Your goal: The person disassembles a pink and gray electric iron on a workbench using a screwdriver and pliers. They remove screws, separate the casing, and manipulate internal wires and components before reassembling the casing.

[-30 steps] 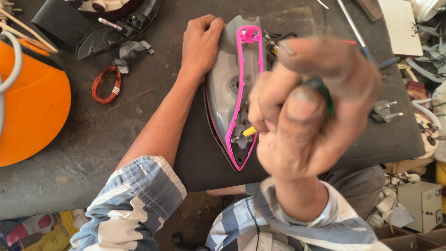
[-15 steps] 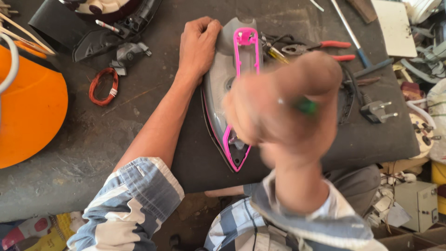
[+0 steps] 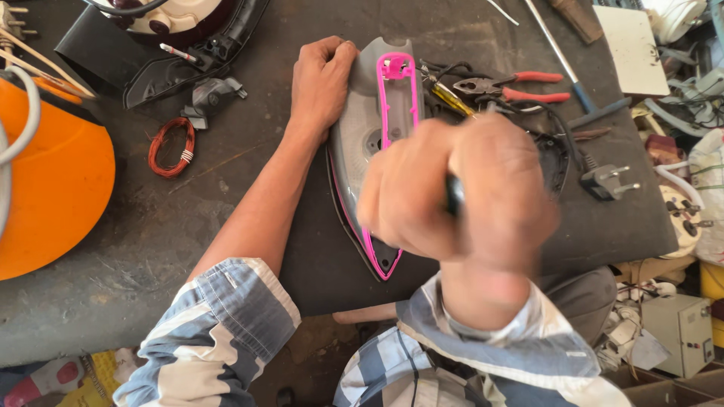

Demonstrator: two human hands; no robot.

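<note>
A: What occupies the centre of the frame?

B: A grey clothes iron (image 3: 360, 143) with a pink trim lies flat on a dark mat (image 3: 603, 226) spread over the tabletop (image 3: 113, 301). Its pointed tip faces the lower edge of the frame and its heel faces the upper edge.

A: How is the left hand placed?

B: The left hand (image 3: 320, 87), just left of the iron's heel, rests curled against the iron's grey side, fingers folded and touching the shell. It steadies the body; its grip encloses nothing.

A: And the right hand?

B: The right hand (image 3: 460, 192) is raised close to the camera, blurred, right of centre, covering the iron's right half. Its grip is a tight fist around a slim dark tool handle (image 3: 453, 197), of which only a short piece shows between the fingers. The tool's working end is hidden.

A: What lies around the work?

B: To the upper right, touching the mat, are red-handled pliers (image 3: 513, 84) and a yellow-handled screwdriver (image 3: 451, 98), beside a tangle of black cord. A grey plug (image 3: 607, 181) sits at the right edge of the mat. To the left, on the bare tabletop, lies a coil of red wire (image 3: 171, 147), and an orange dome-shaped object (image 3: 53, 181) fills the far left. A dark appliance shell (image 3: 181, 45) sits at the upper left.
</note>
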